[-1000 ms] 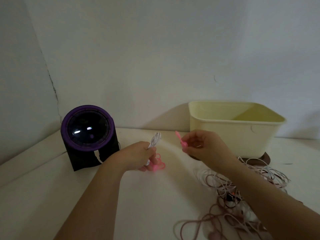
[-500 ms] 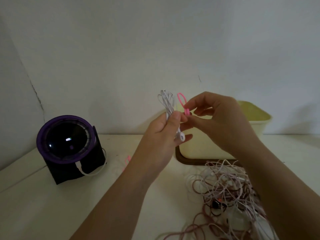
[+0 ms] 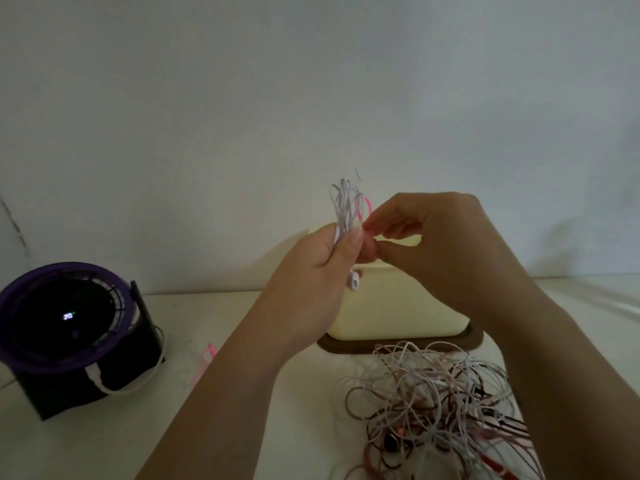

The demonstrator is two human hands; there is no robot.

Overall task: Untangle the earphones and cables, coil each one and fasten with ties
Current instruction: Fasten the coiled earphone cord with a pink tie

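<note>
Seen from the head camera, a white coil (image 3: 343, 209) of earphone cable is held upright in mid-air above the worktop (image 3: 104, 445), in front of a pale wall (image 3: 311, 81). The coil is gripped by the left hand (image 3: 311, 271), whose fingers are curled round its lower part with the thumb pressed flat against the strands. The looped top is fanned out above the fist, and a white plug (image 3: 354, 282) is seen hanging out below it. A pink tie (image 3: 367, 206) is pinched between thumb and forefinger of the right hand (image 3: 433, 244), the other fingers being loosely curled. The tie is held right against the coil's right side, its loop showing just beside the upper strands; whether it is wrapped round them cannot be told. The two hands are touching at the fingertips.

Behind the hands a cream tub (image 3: 391, 306) is set on a dark brown tray (image 3: 476, 336). In front of the tub, at lower right, a tangle (image 3: 433, 400) of white, pinkish and brown cables is heaped on the worktop, partly hidden by the right forearm. More pink ties (image 3: 206, 362), blurred, are laid on the worktop beside the left forearm. At far left a black device (image 3: 65, 317) with a purple ring is stood, a white lead (image 3: 97, 375) looped at its base.
</note>
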